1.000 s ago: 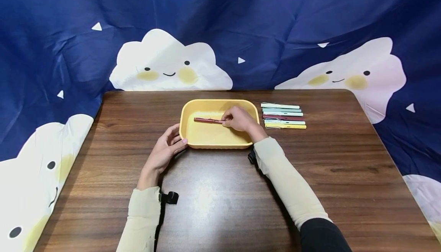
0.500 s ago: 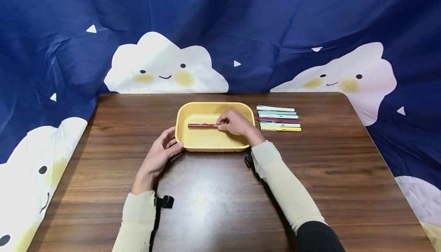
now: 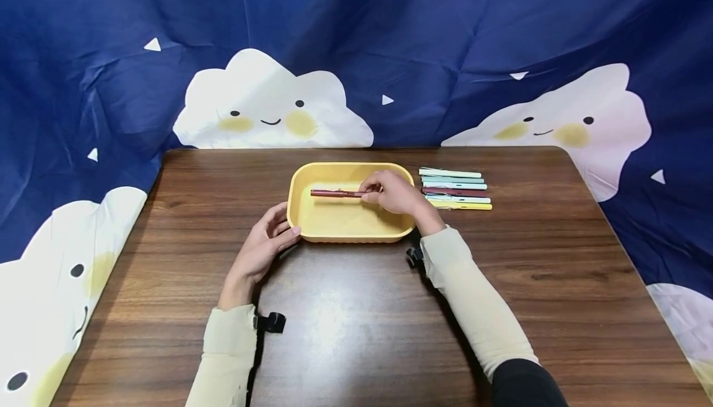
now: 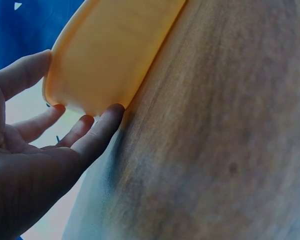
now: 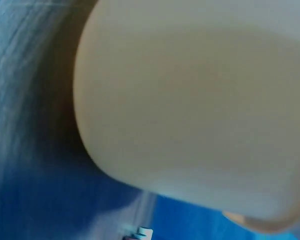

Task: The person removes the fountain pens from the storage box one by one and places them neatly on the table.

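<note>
A yellow tray-like box (image 3: 351, 238) stands on the table, its long side facing me. My left hand (image 3: 260, 249) is at its left end, fingers spread and fairly straight. In the left wrist view, those fingertips touch the box's outer wall (image 4: 115, 50). My right hand (image 3: 394, 192) reaches over the box's right side and pinches a dark red pen (image 3: 334, 193) by its right end. The pen points left, nearly level, over the box floor. The right wrist view is mostly filled by the box wall (image 5: 190, 115), which hides the fingers and pen.
Just right of the box, several capped pens lie side by side: pale green, teal, white, a dark red pen (image 3: 457, 192) and a yellow pen (image 3: 465, 206). Behind the brown wooden table (image 3: 557, 258) hangs a blue cloth (image 3: 423, 36) with clouds.
In the last half second the pen and right hand have shifted slightly toward the box's far side, and the right wrist has moved a little right. Left hand and box have stayed together.
</note>
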Tool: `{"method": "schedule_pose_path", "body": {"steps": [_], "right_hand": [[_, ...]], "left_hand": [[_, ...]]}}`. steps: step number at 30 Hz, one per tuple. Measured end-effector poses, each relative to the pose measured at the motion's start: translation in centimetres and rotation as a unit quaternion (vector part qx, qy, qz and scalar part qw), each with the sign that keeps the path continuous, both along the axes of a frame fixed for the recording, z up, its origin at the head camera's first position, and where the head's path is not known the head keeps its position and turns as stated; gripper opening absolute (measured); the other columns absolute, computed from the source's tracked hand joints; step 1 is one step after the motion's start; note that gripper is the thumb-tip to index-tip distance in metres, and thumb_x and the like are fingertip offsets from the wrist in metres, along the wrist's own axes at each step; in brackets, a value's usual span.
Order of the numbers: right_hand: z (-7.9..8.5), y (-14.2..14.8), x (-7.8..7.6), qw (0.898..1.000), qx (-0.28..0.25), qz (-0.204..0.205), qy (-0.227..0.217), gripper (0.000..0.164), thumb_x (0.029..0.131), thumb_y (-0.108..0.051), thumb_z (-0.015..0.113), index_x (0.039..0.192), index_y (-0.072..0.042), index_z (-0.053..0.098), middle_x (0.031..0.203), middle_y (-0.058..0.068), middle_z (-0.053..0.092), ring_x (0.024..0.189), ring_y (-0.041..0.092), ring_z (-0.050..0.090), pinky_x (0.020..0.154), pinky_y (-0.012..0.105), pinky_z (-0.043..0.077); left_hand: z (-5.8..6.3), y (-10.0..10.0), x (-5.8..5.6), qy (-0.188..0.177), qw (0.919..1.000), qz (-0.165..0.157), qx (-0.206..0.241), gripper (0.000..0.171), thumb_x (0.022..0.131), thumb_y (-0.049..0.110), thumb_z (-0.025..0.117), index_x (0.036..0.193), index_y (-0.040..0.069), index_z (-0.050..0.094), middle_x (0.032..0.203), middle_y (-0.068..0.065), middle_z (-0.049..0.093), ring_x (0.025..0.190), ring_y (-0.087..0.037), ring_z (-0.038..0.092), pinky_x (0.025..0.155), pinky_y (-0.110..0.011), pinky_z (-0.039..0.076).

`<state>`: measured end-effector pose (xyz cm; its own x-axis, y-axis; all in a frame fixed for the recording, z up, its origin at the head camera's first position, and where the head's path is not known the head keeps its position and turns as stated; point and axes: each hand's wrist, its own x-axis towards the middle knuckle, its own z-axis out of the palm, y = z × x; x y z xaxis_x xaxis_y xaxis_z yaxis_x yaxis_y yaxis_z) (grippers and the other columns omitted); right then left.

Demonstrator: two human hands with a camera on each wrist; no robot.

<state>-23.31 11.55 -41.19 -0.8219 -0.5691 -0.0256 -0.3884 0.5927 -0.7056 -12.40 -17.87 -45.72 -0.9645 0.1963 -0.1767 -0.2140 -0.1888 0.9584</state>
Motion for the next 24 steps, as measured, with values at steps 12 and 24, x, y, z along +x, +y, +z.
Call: {"method": "schedule_pose_path", "body": {"steps": [12,24], "right_hand": [[1.3,1.7,0.6,0.997,0.008,-0.009,0.071,0.007,0.091,-0.005,0.075,0.098,-0.005,0.078,0.101,0.007,0.075,0.093,0.024,0.064,0.083,0.041,0.051],[1.7,3.3,1.0,0.997,0.018,-0.012,0.074,0.005,0.092,-0.005,0.074,0.096,-0.005,0.077,0.096,0.006,0.073,0.085,0.022,0.061,0.078,0.038,0.049]], "left_hand": [[0.1,0.1,0.0,-0.002,1.0000,0.001,0.001,0.066,0.097,-0.004,0.062,0.154,-0.002,0.030,0.150,-0.025,0.039,0.133,-0.037,0.046,0.097,-0.031,0.054],[0.2,0.1,0.0,-0.001,1.0000,0.001,-0.002,0.065,0.097,-0.005,0.061,0.154,-0.001,0.031,0.150,-0.025,0.039,0.130,-0.035,0.048,0.095,-0.030,0.054]]}}
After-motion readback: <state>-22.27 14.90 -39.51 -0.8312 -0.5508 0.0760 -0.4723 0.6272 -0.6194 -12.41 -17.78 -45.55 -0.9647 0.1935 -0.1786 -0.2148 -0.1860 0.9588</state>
